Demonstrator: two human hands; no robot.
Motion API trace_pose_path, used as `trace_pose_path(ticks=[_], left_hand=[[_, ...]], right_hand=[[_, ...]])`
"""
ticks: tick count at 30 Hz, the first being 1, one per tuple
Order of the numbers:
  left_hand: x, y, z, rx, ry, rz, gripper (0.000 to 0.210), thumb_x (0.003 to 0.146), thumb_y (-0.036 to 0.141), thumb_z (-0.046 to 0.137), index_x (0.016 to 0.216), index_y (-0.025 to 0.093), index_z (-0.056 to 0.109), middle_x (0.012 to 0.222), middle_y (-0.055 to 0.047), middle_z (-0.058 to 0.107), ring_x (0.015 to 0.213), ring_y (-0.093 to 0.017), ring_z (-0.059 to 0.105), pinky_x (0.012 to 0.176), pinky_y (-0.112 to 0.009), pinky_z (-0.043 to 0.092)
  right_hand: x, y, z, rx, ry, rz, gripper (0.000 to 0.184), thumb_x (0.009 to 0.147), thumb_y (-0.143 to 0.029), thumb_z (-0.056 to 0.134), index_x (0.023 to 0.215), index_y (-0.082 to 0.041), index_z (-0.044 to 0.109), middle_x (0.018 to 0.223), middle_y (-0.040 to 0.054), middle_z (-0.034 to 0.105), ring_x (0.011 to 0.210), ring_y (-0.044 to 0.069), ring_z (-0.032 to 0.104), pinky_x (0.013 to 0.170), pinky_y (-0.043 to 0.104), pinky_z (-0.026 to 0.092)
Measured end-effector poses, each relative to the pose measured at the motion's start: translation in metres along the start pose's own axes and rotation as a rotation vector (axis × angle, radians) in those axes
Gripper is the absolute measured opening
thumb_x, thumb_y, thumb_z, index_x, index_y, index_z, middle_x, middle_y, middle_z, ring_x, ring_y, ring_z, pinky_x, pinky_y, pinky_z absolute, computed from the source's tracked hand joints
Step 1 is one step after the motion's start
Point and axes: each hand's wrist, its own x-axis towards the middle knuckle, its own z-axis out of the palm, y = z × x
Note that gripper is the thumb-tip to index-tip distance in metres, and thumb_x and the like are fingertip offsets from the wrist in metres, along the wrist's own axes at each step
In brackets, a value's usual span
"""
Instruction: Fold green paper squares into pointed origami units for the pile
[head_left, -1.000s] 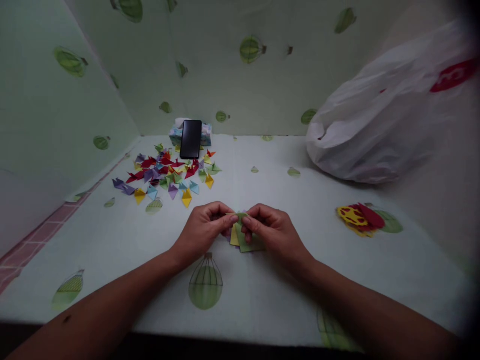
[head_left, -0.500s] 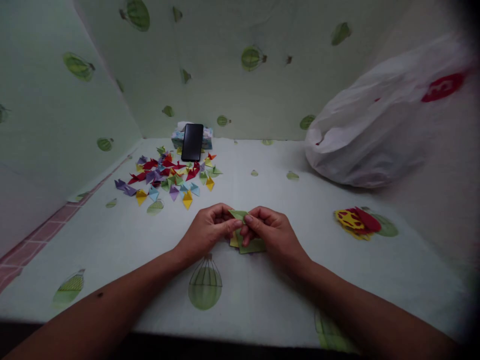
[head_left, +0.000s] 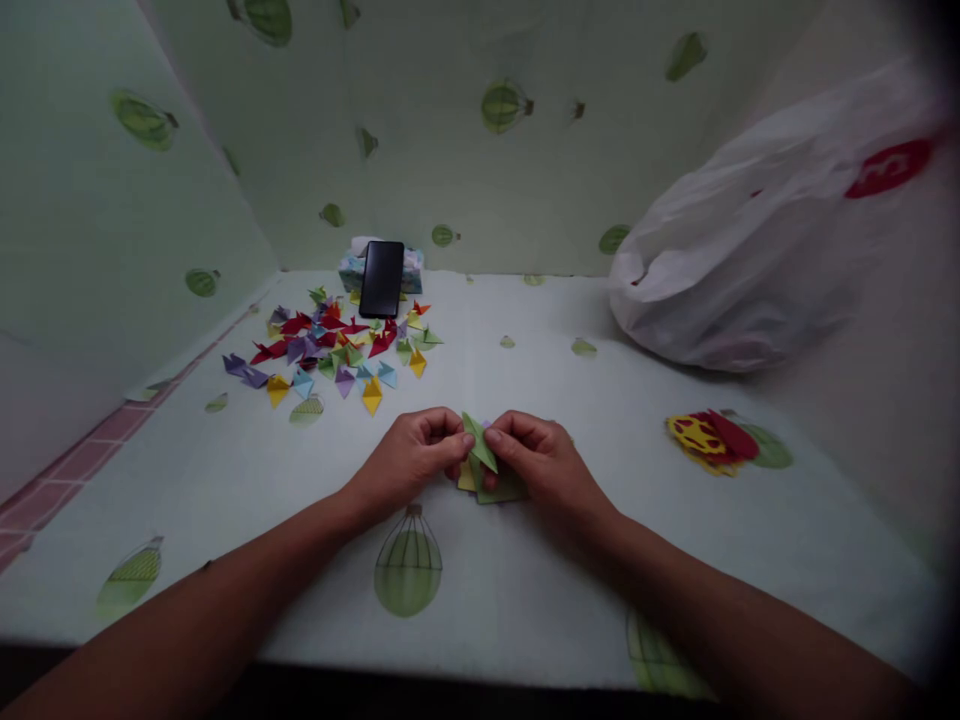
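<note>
A small folded piece of green paper [head_left: 480, 445] is pinched between my two hands, its pointed ends tilted up-left and down-right. My left hand [head_left: 412, 450] grips its left side between thumb and fingers. From the right, my right hand [head_left: 544, 460] pinches its other side with thumb and forefinger. Beneath the hands lie flat sheets of paper, a green sheet [head_left: 499, 488] over a yellow sheet [head_left: 466, 477], partly covered by my fingers.
Many folded paper birds [head_left: 330, 345] in several colours lie at the back left. Behind them a black phone [head_left: 382, 280] leans on a tissue box [head_left: 412, 270]. A white plastic bag [head_left: 720, 260] stands back right, with red and yellow cut-outs [head_left: 701, 435] in front of it.
The folded green paper has turned between my fingers, from lying nearly level to slanting with one point up and one down. Both hands stay in nearly the same place.
</note>
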Motion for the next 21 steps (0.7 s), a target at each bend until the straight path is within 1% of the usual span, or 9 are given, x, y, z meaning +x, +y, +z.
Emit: trace_pose_path(ticks=[3,8,13,17,21], left_hand=[[-0.0009,-0.0007,0.0006,0.017,0.002,0.001,0.022,0.086,0.032,0.061,0.072,0.014,0.059,0.060,0.002,0.058,0.059,-0.010,0.053,0.062,-0.024,0.042],[-0.0012,-0.0007,0.0000,0.048,0.001,0.035,0.023,0.088,0.032,0.059,0.075,0.014,0.061,0.062,0.002,0.058,0.059,-0.010,0.053,0.061,-0.022,0.041],[-0.0009,0.0008,0.0008,0.051,0.009,0.048,0.024,0.088,0.033,0.059,0.074,0.014,0.060,0.058,0.003,0.055,0.055,-0.009,0.050,0.057,-0.022,0.040],[-0.0015,0.0013,0.0023,0.024,0.009,0.049,0.025,0.088,0.032,0.059,0.072,0.014,0.059,0.057,0.003,0.055,0.055,-0.009,0.049,0.057,-0.021,0.039],[-0.0022,0.0022,0.0027,0.023,0.007,0.053,0.023,0.088,0.031,0.059,0.073,0.013,0.060,0.057,0.004,0.056,0.055,-0.008,0.049,0.057,-0.021,0.039]], right_hand=[[0.0007,-0.0004,0.0003,-0.025,0.001,0.031,0.030,0.085,-0.042,0.065,0.070,-0.017,0.057,0.057,-0.0013,0.061,0.052,0.011,0.055,0.053,0.024,0.042],[0.0006,-0.0007,0.0005,0.013,-0.114,0.103,0.031,0.081,-0.041,0.070,0.067,-0.016,0.057,0.063,-0.0003,0.063,0.052,0.010,0.056,0.054,0.024,0.043],[0.0005,0.0042,-0.0010,0.109,-0.128,0.025,0.031,0.089,-0.042,0.062,0.074,-0.015,0.061,0.069,0.0020,0.066,0.057,0.010,0.058,0.059,0.025,0.045],[0.0015,0.0071,-0.0011,0.159,-0.122,0.012,0.029,0.089,-0.039,0.064,0.074,-0.015,0.060,0.067,0.0015,0.066,0.056,0.010,0.058,0.059,0.024,0.046],[0.0027,0.0079,-0.0015,0.144,-0.126,0.009,0.029,0.088,-0.039,0.064,0.074,-0.015,0.060,0.068,0.0023,0.066,0.056,0.010,0.058,0.058,0.024,0.046]])
